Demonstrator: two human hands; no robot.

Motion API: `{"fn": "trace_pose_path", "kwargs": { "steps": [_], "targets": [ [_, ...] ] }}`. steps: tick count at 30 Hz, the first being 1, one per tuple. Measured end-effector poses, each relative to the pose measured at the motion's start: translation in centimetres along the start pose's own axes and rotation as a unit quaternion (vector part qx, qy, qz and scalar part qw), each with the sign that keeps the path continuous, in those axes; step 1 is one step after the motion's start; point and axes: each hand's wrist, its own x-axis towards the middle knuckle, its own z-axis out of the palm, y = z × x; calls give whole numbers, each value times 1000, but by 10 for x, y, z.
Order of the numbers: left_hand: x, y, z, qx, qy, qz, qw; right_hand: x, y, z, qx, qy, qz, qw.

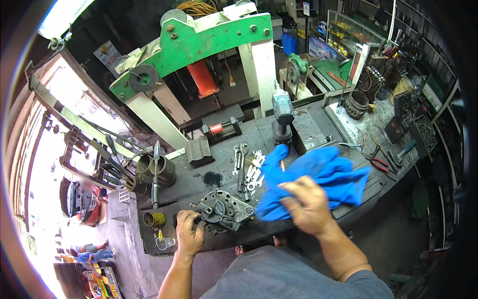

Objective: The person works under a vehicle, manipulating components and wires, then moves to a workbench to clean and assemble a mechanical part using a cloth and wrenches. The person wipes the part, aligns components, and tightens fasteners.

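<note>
A grey metal alternator housing (219, 209) with a round, holed face and a bolt lug lies near the bench's front edge. My left hand (190, 231) is at its left rim, fingers curled and thumb closed against the edge. To the right, a crumpled blue cloth (323, 174) spreads over the bench, covering part of what is beneath. My right hand (307, 207) is in front of the cloth, its thumb and bent fingers apart with no cloth visibly pinched between them. Several combination wrenches (254, 172) and a ratchet (242, 169) lie just beyond the housing.
An impact wrench (282, 114) stands upright behind the cloth. Metal cups (162, 169) with tools, a yellow tin (154, 218) and a clear plastic cup (165, 242) occupy the left. A green-and-white press frame (214, 40) rises behind. Pliers (379, 163) and a hammer (402, 152) lie right.
</note>
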Motion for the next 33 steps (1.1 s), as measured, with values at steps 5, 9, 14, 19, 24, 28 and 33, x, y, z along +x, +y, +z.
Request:
{"fn": "trace_pose_path", "kwargs": {
  "steps": [5, 9, 14, 19, 24, 28, 33],
  "targets": [
    [-3, -5, 0, 5, 3, -7, 1000, 1, -17, 90, -15, -141, -13, 990],
    [-5, -2, -3, -33, 3, 3, 999, -16, 10, 111, 132, -154, 75, 976],
    [10, 3, -7, -44, 0, 10, 999, -6, 28, 101, 119, 90, 174, 973],
    [46, 0, -44, -114, -113, -7, 987, 36, -2, 49, 412, 180, 61, 891],
    [94, 62, -44, -356, -57, 78, 929, 65, -93, 57, 434, 78, 4, 898],
    [127, 112, -24, -527, -166, 49, 832, 88, -140, 81, -57, 126, -189, 972],
    [79, 135, -28, -391, -357, 11, 849, 69, -106, 47, -25, 171, -229, 958]
  ]
}}
